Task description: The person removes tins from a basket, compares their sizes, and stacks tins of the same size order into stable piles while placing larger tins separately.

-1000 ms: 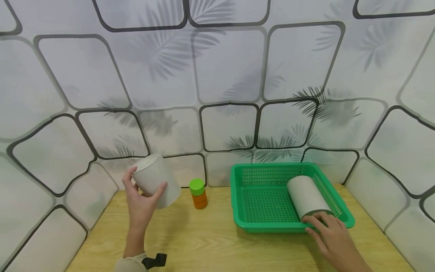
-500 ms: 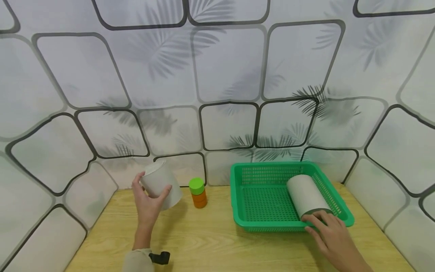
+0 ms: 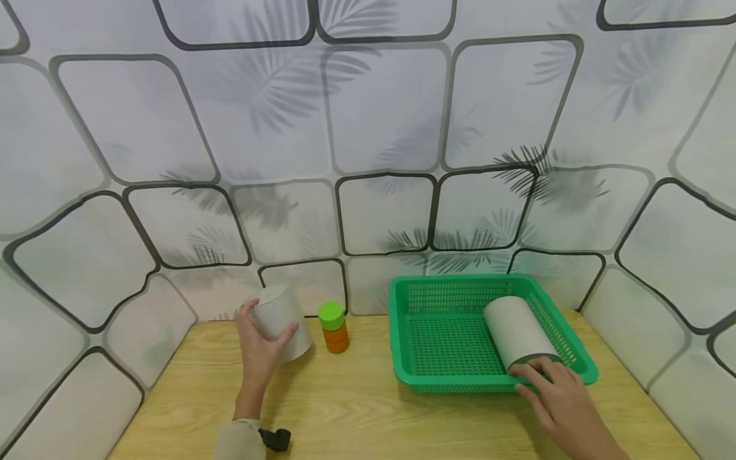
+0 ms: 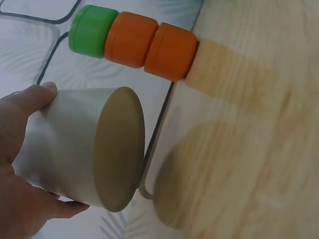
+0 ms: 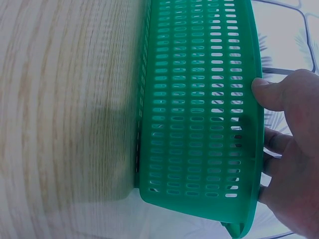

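left hand (image 3: 260,351) has a tilted matte white cylinder (image 3: 282,321) gripped above the pale wood table (image 3: 356,409), green-capped orange bottle (image 3: 334,328) near it at 3 o'clock; right hand (image 3: 565,404) pinches the green plastic basket (image 3: 454,381) rim around 4:30, second white cylinder (image 3: 519,329) lying inside at 3

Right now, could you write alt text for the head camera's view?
A left hand holds a tilted white cylinder beside a green-topped orange stack; a right hand grips the rim of a green basket where another white cylinder lies.
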`<state>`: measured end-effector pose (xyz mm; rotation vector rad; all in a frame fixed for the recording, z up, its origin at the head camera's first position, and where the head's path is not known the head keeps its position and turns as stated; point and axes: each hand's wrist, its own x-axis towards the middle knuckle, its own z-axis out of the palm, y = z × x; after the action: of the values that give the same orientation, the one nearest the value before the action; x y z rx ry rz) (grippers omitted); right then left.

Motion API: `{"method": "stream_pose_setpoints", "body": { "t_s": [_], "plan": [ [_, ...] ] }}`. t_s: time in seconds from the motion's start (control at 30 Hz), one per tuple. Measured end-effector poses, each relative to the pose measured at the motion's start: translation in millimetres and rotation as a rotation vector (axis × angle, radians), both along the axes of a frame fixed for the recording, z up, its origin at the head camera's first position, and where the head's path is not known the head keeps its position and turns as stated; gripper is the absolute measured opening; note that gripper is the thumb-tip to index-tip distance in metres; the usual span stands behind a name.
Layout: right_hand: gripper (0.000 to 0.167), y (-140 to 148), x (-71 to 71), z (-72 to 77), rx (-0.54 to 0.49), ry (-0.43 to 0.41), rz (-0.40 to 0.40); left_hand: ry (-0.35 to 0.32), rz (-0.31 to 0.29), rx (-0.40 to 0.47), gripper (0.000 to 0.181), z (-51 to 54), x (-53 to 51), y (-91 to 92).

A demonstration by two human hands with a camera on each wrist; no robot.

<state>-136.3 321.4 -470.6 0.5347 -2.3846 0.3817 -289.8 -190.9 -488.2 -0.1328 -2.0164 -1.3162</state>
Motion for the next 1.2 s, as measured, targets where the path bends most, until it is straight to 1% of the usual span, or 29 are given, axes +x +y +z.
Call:
{"method": "stream_pose_setpoints", "body": {
  "t_s": [0.1, 0.23, 0.5, 0.57, 0.67, 0.8, 1.2],
  "plan": [
    [0.036, 0.3, 0.0, -0.3, 0.002, -0.001, -0.003, -0.004, -0.006, -0.031, 0.089, -4.2, -1.4, 0.4],
    [0.035, 0.5, 0.4, -0.1, -0.001, -0.002, -0.007, -0.004, -0.014, -0.06, 0.088, -6.1, -2.6, 0.8],
    [0.034, -0.8, 1.1, 1.9, -0.009, 0.005, 0.002, 0.02, -0.034, -0.078, 0.086, -5.8, -2.4, -0.8],
    [0.035, -1.1, 1.1, 2.1, -0.009, 0.007, 0.002, 0.016, -0.047, -0.068, 0.083, -5.9, -1.8, -1.5],
    [0.035, -1.2, 0.9, 1.8, -0.008, 0.006, 0.001, -0.009, -0.07, -0.05, 0.075, -6.4, -0.3, -2.6],
    [0.033, -0.9, 0.5, 1.4, -0.007, 0.003, -0.001, -0.046, -0.082, -0.039, 0.067, -8.0, 0.4, -3.9],
    [0.032, 0.0, -0.1, 0.5, -0.006, 0.008, 0.005, -0.064, -0.068, -0.057, 0.07, -9.0, 0.2, -3.3]
  ]
}}
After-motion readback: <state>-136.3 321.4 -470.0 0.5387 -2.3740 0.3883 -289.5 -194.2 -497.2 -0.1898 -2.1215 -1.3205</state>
